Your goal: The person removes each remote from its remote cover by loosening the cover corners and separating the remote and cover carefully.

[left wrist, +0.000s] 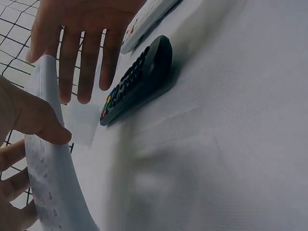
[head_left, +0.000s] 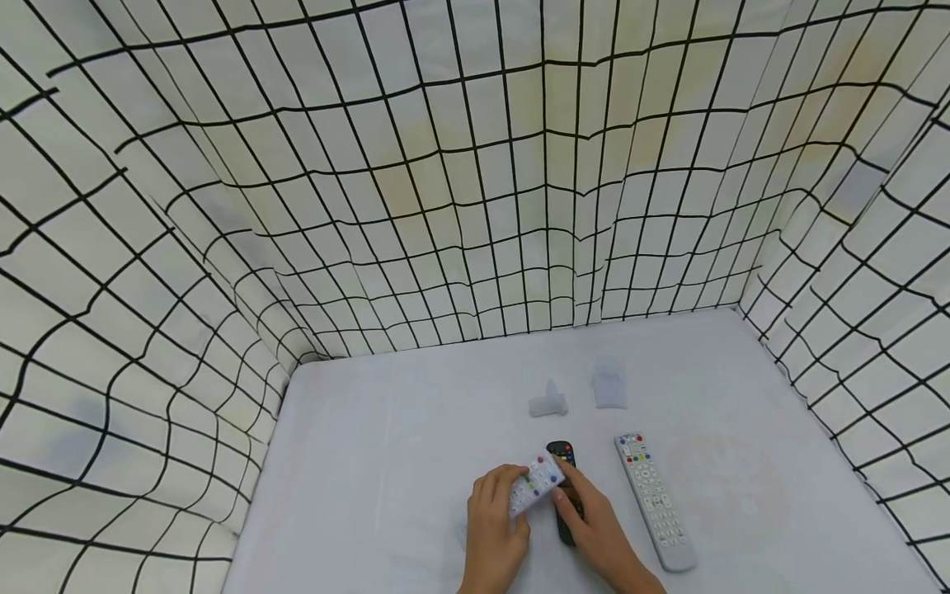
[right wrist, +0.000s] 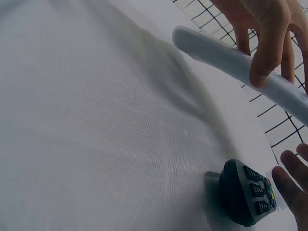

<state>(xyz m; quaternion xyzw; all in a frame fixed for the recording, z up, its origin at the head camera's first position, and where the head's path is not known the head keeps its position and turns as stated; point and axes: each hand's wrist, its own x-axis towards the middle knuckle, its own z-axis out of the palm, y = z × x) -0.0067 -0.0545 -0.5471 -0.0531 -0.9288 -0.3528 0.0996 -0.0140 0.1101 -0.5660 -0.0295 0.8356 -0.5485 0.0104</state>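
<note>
My left hand (head_left: 493, 520) grips a white remote control (head_left: 534, 487) with coloured buttons, raised and tilted above the cloth. In the left wrist view the thumb presses one side of this remote (left wrist: 57, 168), with fingers on the other. My right hand (head_left: 597, 528) is at the remote's upper end, its fingers extended; whether it touches the end is hard to tell. A black remote control (head_left: 565, 530) lies below, partly hidden by the right hand; it shows whole in the left wrist view. In the right wrist view the right fingers (right wrist: 288, 180) are beside the black remote (right wrist: 245, 192).
A longer light grey remote (head_left: 656, 507) lies on the white cloth (head_left: 356, 462) to the right. Farther back are a crumpled translucent piece (head_left: 547, 403) and a flat translucent packet (head_left: 610, 388). White walls (head_left: 475, 181) with a black grid enclose the table's back and sides.
</note>
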